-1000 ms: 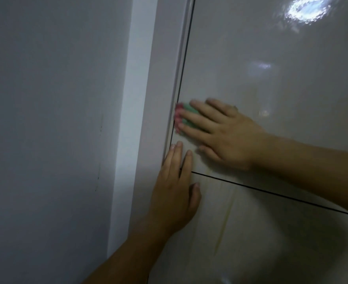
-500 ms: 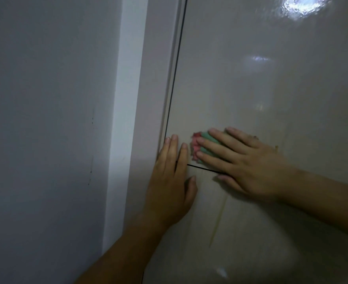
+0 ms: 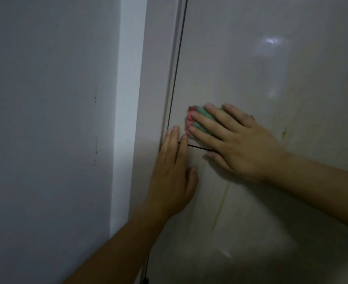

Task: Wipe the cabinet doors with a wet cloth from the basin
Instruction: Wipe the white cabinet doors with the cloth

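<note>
cloth (image 3: pixel 200 118) under right hand (image 3: pixel 240 144) — pressed flat on cabinet door (image 3: pixel 271 78).

Left hand (image 3: pixel 172 177), right hand (image 3: pixel 240 144) flat.

Our right hand (image 3: pixel 244 144) now presses the cloth (image 3: pixel 202 114) lower on the cabinet door (image 3: pixel 251 68) than a second ago. The cloth is off the door's left edge, just above the dark seam (image 3: pixel 197 148) and beside our left hand (image 3: pixel 172 181) fingertips. Our right thumb now crosses the seam.
</note>
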